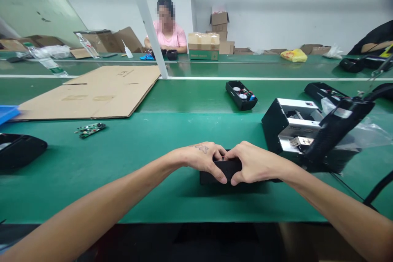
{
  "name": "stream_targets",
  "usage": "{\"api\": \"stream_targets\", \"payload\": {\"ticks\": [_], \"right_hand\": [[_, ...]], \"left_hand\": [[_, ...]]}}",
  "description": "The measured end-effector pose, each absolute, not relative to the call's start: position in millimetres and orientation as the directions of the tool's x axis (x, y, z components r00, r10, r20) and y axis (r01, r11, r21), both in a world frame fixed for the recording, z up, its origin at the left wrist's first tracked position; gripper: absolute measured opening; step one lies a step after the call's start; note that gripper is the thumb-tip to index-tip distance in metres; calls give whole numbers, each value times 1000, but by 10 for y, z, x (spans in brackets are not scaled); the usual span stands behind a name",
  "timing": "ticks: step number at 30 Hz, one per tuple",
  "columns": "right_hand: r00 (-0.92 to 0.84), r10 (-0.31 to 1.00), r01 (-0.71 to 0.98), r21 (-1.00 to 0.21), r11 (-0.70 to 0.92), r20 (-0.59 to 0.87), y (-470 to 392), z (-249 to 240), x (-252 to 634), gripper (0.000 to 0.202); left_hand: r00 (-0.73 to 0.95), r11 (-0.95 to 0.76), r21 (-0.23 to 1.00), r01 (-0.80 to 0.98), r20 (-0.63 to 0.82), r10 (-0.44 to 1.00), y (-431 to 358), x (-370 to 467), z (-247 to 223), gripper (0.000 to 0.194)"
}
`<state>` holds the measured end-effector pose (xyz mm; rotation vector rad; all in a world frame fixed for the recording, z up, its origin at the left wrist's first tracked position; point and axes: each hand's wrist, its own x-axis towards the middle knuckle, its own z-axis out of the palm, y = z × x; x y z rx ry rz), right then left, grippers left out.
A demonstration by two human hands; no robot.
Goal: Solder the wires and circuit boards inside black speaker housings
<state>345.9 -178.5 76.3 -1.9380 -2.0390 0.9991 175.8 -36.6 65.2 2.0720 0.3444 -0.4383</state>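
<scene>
Close to the near edge of the green bench lies a black speaker casing (229,167), its front wall facing me. My left hand (204,157) is closed around its left part, thumb against the front wall and fingers bent over the top edge. From the other side my right hand (256,161) grips the same casing, thumb on the front wall and fingertips dipping inside. The fingertips of both hands almost meet at a small reddish spot, perhaps wire. Most of the casing's inside is hidden behind the hands.
Right of my hands stand a screw feeder (278,125) and a black electric screwdriver (340,127) on a hanging line. An open speaker casing (241,95) lies further back. Circuit boards (90,129) and flat cardboard (92,90) are at left. A co-worker (170,35) sits opposite.
</scene>
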Motion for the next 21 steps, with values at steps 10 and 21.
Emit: {"api": "stream_targets", "payload": {"ticks": [10,21], "right_hand": [[-131,968,873,-488,11,-212,-1806,687,3390,21],[-126,964,863,-505,-11,-235,-1788,652,3397,26]], "left_hand": [[899,-484,781,395,-437,29,-336,1789,693,23],[919,-489,792,365,-390,55,-322,1780,570,30]]}}
